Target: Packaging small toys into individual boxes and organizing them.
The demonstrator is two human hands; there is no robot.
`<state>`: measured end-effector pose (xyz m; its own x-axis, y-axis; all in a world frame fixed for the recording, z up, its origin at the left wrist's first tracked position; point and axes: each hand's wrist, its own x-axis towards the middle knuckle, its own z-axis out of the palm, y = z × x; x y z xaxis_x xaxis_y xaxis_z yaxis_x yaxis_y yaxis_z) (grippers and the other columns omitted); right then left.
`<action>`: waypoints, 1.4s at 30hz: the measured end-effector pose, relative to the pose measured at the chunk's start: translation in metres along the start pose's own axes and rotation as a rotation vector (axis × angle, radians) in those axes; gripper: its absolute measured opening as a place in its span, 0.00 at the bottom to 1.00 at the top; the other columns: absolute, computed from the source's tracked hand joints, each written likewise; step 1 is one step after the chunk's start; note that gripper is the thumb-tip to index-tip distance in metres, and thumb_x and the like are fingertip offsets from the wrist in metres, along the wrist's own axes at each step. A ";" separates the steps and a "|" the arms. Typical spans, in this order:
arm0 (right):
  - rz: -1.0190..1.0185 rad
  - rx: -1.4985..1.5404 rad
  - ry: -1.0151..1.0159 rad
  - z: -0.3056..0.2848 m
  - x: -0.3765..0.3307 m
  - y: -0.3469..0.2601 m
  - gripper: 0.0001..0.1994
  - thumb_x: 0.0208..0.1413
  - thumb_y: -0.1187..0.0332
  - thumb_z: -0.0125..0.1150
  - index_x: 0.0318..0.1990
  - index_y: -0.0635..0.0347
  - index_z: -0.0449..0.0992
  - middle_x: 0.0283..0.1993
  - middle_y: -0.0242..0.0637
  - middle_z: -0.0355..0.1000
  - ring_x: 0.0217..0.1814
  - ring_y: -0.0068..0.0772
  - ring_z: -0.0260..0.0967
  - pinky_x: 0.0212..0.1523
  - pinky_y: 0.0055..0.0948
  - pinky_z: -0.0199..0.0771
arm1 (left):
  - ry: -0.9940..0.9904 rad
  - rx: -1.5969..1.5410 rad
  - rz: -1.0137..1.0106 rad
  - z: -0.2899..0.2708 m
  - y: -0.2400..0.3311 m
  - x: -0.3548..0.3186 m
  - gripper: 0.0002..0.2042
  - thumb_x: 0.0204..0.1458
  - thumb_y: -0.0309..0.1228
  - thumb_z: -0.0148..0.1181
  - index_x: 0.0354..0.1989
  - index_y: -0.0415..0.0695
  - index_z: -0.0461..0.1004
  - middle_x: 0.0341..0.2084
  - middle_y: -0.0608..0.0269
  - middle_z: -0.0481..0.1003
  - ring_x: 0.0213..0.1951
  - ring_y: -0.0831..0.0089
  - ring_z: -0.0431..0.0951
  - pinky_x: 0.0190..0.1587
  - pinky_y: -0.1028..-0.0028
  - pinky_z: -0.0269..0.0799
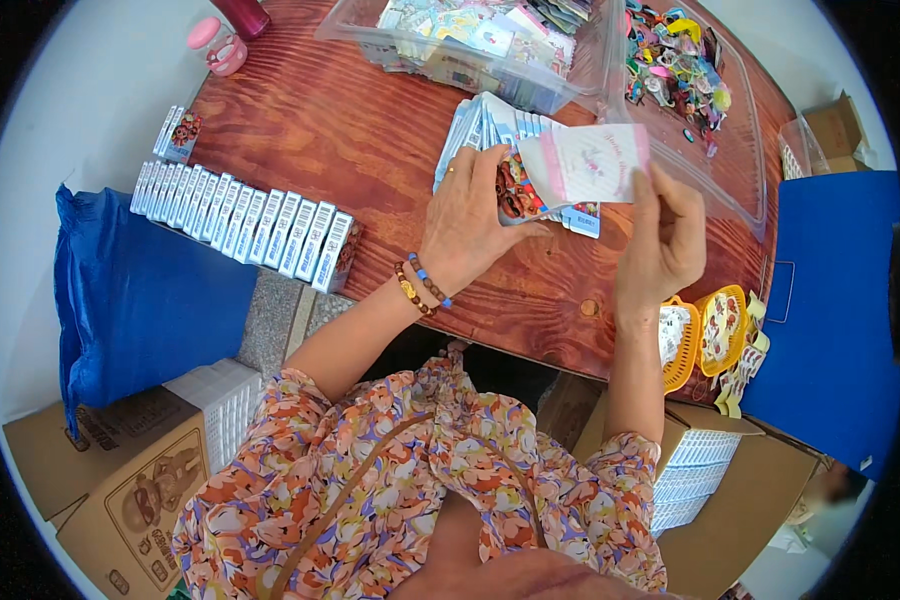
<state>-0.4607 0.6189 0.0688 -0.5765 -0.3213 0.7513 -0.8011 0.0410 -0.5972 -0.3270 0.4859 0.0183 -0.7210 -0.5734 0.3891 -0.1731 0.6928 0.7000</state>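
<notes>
Left hand (462,208) grips printed carton (516,194); right hand (668,235) pinches pink-edged packet (596,162). Apparent loading step; next move requires careful alignment.

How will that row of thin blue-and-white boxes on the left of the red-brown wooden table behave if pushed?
The row of boxes would probably topple like dominoes: narrow boxes stand upright, close together. Each may be light, looking cardboard-like, though contents are hidden. An outward push could spill some, as they line the table's edge.
</notes>
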 end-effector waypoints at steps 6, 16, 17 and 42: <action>0.055 0.065 -0.152 -0.010 -0.003 -0.007 0.09 0.56 0.83 0.64 0.44 0.67 0.81 0.37 0.31 0.76 0.40 0.19 0.71 0.40 0.17 0.70 | 0.020 0.068 0.093 0.002 -0.005 0.002 0.46 0.32 0.40 0.81 0.60 0.41 0.61 0.43 0.51 0.66 0.46 0.51 0.71 0.46 0.57 0.71; -0.011 -0.159 -0.173 -0.005 -0.002 0.002 0.07 0.55 0.79 0.67 0.41 0.62 0.81 0.36 0.31 0.79 0.44 0.21 0.74 0.68 0.41 0.62 | 0.005 0.041 0.084 0.008 -0.003 -0.002 0.46 0.32 0.41 0.81 0.60 0.40 0.61 0.44 0.51 0.67 0.47 0.51 0.70 0.47 0.58 0.71; -0.050 -0.190 -0.192 -0.005 -0.001 0.002 0.07 0.55 0.79 0.67 0.40 0.60 0.81 0.34 0.30 0.79 0.44 0.22 0.75 0.69 0.44 0.60 | 0.002 0.054 0.078 0.008 -0.001 -0.002 0.46 0.32 0.41 0.81 0.60 0.40 0.61 0.44 0.51 0.67 0.47 0.51 0.70 0.47 0.57 0.71; 0.330 -0.740 -0.823 -0.080 0.156 0.233 0.13 0.58 0.63 0.60 0.43 0.63 0.82 0.38 0.48 0.80 0.42 0.44 0.79 0.47 0.38 0.76 | -0.536 -0.279 0.084 0.001 0.025 -0.042 0.39 0.40 0.40 0.77 0.60 0.39 0.66 0.47 0.50 0.70 0.48 0.50 0.73 0.50 0.58 0.71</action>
<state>-0.7503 0.6539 0.0688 -0.7138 -0.7001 0.0159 -0.6863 0.6948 -0.2152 -0.3013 0.5273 0.0189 -0.9745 -0.1710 0.1451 0.0295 0.5437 0.8388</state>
